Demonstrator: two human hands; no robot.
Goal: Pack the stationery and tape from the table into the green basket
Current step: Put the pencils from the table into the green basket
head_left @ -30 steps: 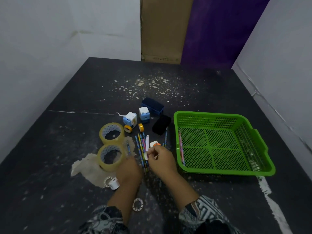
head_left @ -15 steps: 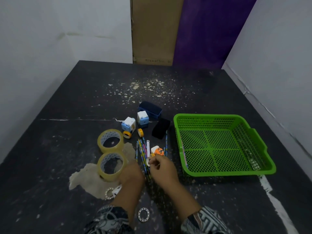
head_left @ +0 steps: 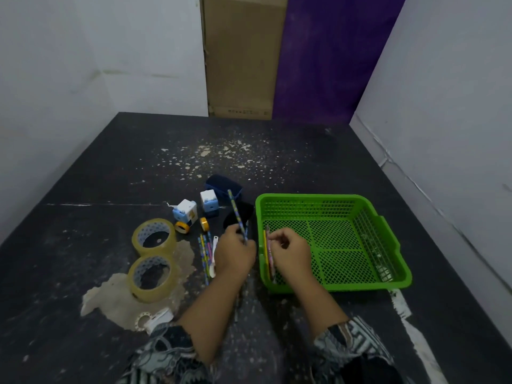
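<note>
The green basket (head_left: 388,236) sits at the right of the dark table. My right hand (head_left: 291,254) is over its left part, fingers curled, pinching a pink pencil (head_left: 271,263) that lies along the inner left wall beside a yellow pencil (head_left: 265,252). My left hand (head_left: 234,254) is just left of the basket and grips a patterned pencil (head_left: 235,212) that points up and away. Several more pencils (head_left: 204,252) lie on the table left of that hand. Two big clear tape rolls (head_left: 153,236) (head_left: 152,275) lie further left.
Two white-and-blue sharpeners (head_left: 185,211) (head_left: 209,202), two small yellow tape rolls (head_left: 182,226) (head_left: 204,223), a dark blue box (head_left: 223,184) and a black object (head_left: 239,214) lie behind the pencils. A white tape dispenser (head_left: 153,318) lies near my left sleeve. Walls close in left and right.
My right hand moved right from the pencil pile to over the basket with a pencil. My left hand lifted a patterned pencil off the table.
</note>
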